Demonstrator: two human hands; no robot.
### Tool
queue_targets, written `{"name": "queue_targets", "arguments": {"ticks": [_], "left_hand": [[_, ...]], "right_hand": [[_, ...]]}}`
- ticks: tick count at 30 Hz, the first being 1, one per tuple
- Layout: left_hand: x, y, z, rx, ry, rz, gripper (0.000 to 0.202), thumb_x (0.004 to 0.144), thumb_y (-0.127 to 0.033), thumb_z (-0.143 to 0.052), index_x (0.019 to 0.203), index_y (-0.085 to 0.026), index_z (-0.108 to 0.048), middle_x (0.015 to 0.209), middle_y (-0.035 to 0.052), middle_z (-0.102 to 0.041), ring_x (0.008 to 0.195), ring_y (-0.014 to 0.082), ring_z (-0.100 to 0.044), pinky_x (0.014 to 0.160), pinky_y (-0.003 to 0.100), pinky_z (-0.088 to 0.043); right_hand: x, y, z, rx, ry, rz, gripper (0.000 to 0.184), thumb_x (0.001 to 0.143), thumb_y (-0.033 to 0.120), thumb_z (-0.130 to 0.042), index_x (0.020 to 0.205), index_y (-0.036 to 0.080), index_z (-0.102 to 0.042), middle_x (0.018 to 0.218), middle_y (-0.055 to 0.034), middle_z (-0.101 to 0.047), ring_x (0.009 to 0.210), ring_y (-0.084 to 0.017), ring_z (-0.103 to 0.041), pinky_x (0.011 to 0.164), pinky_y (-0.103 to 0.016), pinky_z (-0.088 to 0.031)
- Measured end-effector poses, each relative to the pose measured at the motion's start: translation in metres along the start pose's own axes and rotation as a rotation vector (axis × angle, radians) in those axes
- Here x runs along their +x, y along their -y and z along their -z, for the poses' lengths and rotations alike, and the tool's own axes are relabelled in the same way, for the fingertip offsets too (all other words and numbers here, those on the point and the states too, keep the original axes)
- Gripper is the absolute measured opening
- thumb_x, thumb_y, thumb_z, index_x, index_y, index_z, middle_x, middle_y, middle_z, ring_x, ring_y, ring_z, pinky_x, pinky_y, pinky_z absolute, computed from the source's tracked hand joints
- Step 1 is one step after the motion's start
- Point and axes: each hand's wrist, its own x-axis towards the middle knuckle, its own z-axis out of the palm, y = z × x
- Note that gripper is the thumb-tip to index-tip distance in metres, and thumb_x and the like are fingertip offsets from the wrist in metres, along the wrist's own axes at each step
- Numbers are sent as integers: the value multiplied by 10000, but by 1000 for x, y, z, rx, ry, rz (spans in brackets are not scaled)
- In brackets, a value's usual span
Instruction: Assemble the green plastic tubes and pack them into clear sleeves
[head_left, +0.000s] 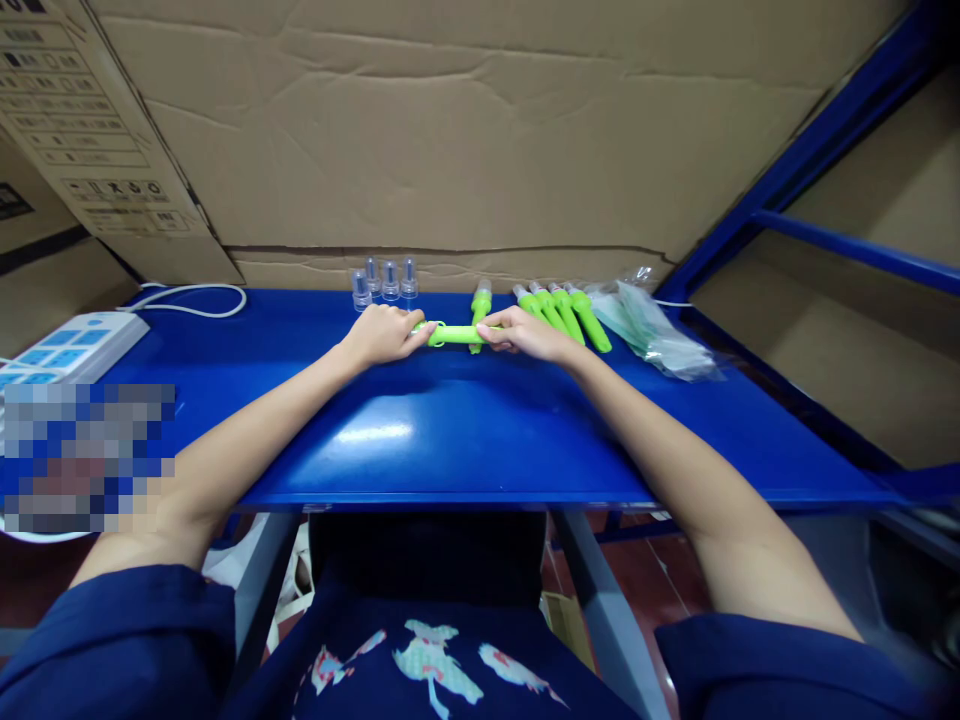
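Observation:
A bright green pen-like tube (457,336) lies crosswise just above the blue table (450,430), held at both ends. My left hand (382,335) pinches its left end, fingers closed. My right hand (525,335) grips its right end, fingers curled round it. Just behind them one more green tube (481,300) lies alone, and several others (562,312) lie side by side to the right. Several small clear caps (386,281) stand in a cluster behind my left hand.
Clear plastic bags (652,330) lie at the right of the table. A white power strip (67,350) with its cable (191,298) sits at the left. A cardboard wall (480,150) closes the back; a blue metal frame (825,240) runs along the right.

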Motion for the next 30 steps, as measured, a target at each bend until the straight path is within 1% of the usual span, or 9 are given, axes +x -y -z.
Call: {"name": "queue_targets", "arguments": {"ticks": [5,7,9,11,13,16,20,23,30], "left_hand": [[2,7,-6,-312,1,137,738,1058,-535,-114,1046,-164,-751,886,118,-764,866,249,-735,700,315,-495],[4,13,-13,-486,-110,162,784,1038,-610,-68,1150,-165,-704,1055,124,-751,1021,252,-715,846,350,-529],[6,20,-22,-621,-278,171,814,1009,-680,-61,1264,-146,-621,1220,157,-691,1166,258,-661,998,389,-501],[7,29,-30,-685,-398,221,804,991,-717,-77,1326,-161,-552,1309,175,-630,1252,263,-608,1079,420,-457],[8,38,-38,-688,-447,267,778,979,-740,-113,1339,-182,-518,1316,181,-606,1275,273,-584,1109,448,-430],[7,46,-44,-667,-436,297,764,967,-758,-158,1338,-183,-496,1287,192,-603,1257,293,-588,1100,479,-433],[6,46,-43,-617,-375,272,764,964,-759,-182,1323,-165,-502,1299,214,-595,1239,315,-603,1072,495,-459],[5,42,-37,-562,-328,240,773,963,-760,-167,1296,-161,-523,1304,215,-591,1246,324,-601,1057,496,-469],[4,38,-28,-455,-196,219,807,972,-743,-118,1280,-134,-548,1304,218,-588,1255,343,-592,1041,507,-471]], "right_hand": [[1,1,-5,-112,-128,54,610,834,755,-514,771,154,-606,603,23,-467,570,-116,-391,579,-270,-287],[0,4,-4,-174,-185,73,623,852,761,-482,770,156,-608,610,10,-486,584,-128,-412,591,-273,-299],[-3,8,-2,-253,-258,85,607,898,724,-439,768,158,-612,620,-6,-512,603,-143,-439,609,-277,-317],[-6,13,3,-380,-387,69,538,962,613,-406,823,153,-645,687,-40,-587,655,-168,-500,649,-285,-353],[-10,16,9,-559,-564,-14,449,997,486,-396,946,148,-688,805,-86,-672,745,-210,-574,709,-305,-393],[-14,16,17,-808,-755,-263,432,1010,420,-401,1110,128,-703,969,-173,-725,894,-295,-644,778,-358,-436],[-13,9,22,-885,-773,-528,495,1023,429,-400,1154,62,-705,1098,-263,-712,987,-351,-679,819,-410,-484],[-10,7,20,-882,-742,-601,495,1025,416,-409,1159,48,-712,1124,-272,-711,1040,-367,-685,852,-430,-501],[-7,14,9,-911,-745,-651,481,1026,381,-405,1136,42,-727,1119,-276,-715,1093,-388,-685,904,-475,-513]]}}
